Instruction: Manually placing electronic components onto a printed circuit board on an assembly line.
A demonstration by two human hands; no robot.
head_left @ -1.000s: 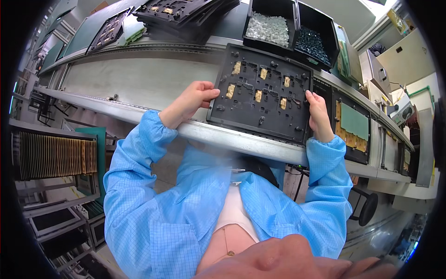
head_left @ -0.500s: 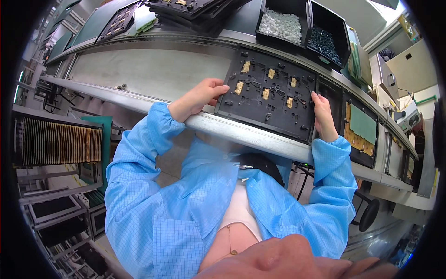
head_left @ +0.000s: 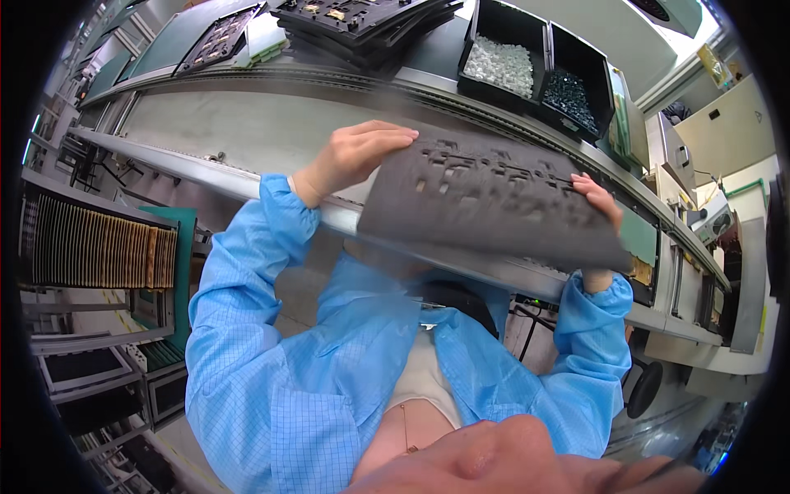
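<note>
A black rectangular fixture tray (head_left: 485,218) with cut-out slots is lifted and steeply tilted over the conveyor rail, blurred by motion. The face turned towards me looks plain apart from its openings. My left hand (head_left: 362,155) holds its upper left corner, fingers stretched together along the edge with the thumb hidden. At the right end, my right hand (head_left: 599,199) grips the edge; its fingers show over the top and the tray covers the rest of the palm.
The metal conveyor (head_left: 222,136) runs across in front of me. Beyond it stand a stack of black trays (head_left: 362,37), a bin of white pieces (head_left: 500,66) and a bin of dark pieces (head_left: 568,99). A green board (head_left: 639,236) lies at right; a board rack (head_left: 99,243) stands at left.
The fixture tray has come up off the conveyor and tipped, so its clips and yellowish pieces no longer show. Both hands have risen with it, my right hand shifting rightwards.
</note>
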